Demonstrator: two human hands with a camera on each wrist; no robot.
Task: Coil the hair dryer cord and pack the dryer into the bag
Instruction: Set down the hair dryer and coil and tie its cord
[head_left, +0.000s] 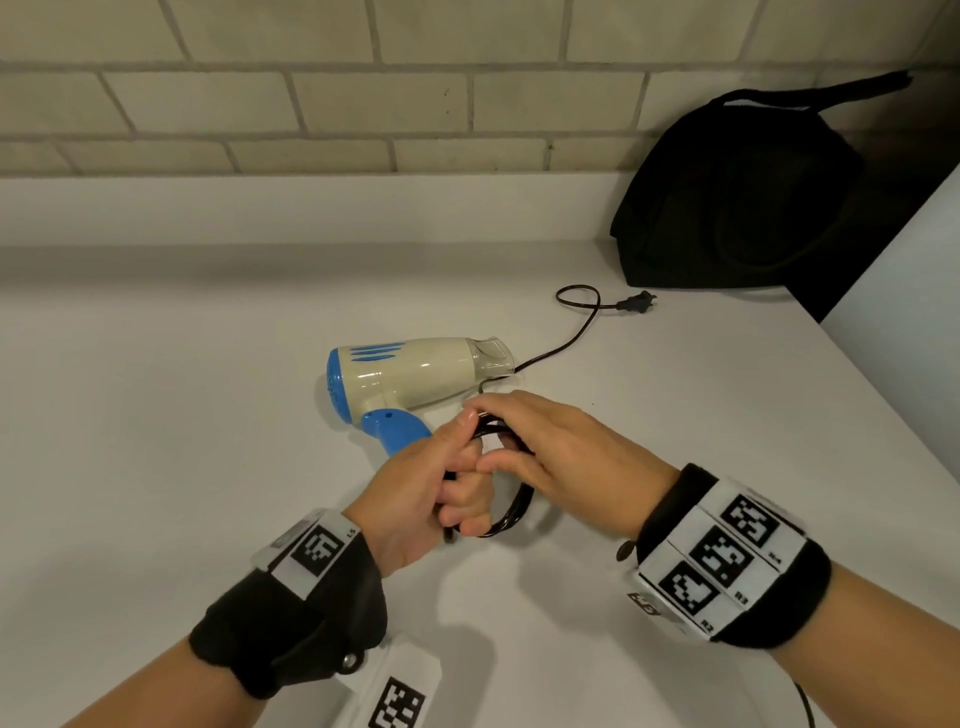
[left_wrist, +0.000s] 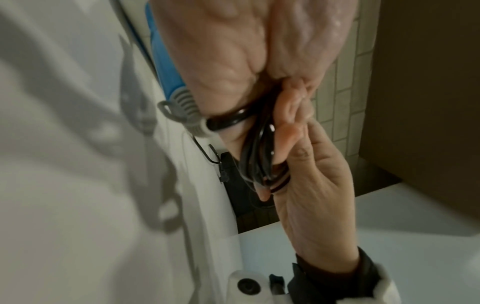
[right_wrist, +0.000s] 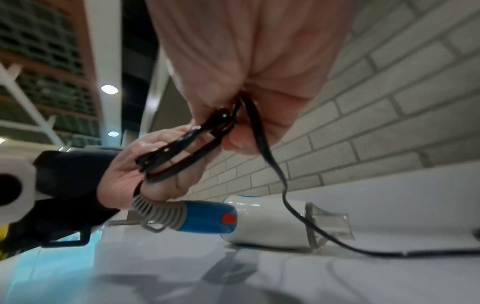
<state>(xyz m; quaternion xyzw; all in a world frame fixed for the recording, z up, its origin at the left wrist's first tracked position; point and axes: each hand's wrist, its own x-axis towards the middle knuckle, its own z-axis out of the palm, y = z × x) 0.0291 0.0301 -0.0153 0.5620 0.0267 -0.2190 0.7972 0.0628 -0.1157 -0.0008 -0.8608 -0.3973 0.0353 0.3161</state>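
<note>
Two hands meet over one white counter (head_left: 156, 441), both on the one black cord (head_left: 511, 512). Left hand (head_left: 415, 499) has fingers curled round a bundle of several cord loops, exact loop count unclear, thumb up against the top of the bundle. Right hand (head_left: 561, 457) pinches the same bundle from the other side, fingers curled over the loops; the free run of cord drops from under this pinch and trails off along the counter. One hair dryer (head_left: 410, 379), cream body with blue handle and blue rear cap, lies on its side just beyond the hands, handle end tucked under the left hand, one grey ribbed strain relief (right_wrist: 158, 209) right below the loops. One plug (head_left: 636, 302) lies flat well beyond the right hand, after one small curl of cord. One black bag (head_left: 737, 192) stands further back right, against the brick wall (head_left: 311, 104), apart from the plug. One marker band on each wrist.
</note>
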